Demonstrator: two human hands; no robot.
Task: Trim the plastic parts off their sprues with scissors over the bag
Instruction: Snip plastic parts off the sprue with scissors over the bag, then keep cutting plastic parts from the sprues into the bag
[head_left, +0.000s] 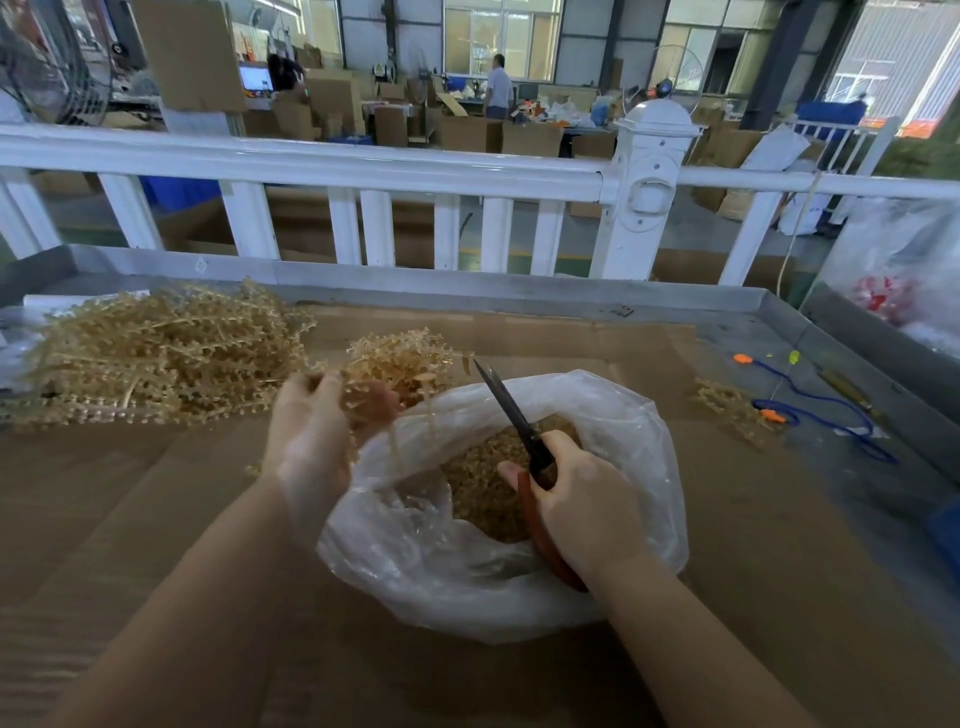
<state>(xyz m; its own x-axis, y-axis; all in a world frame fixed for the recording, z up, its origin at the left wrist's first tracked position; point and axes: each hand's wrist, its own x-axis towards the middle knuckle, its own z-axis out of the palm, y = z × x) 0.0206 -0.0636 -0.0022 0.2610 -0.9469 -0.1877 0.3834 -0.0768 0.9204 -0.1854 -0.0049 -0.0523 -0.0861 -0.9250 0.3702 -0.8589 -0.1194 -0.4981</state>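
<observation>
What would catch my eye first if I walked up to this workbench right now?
Probably the clear plastic bag in the middle, open and part filled with small tan pieces. Over it the right hand grips red-handled scissors, blades pointing up and away, while the left hand holds a tan sprue cluster at the bag's far left edge. A big tangled heap of sprues lies at the table's back left.
</observation>
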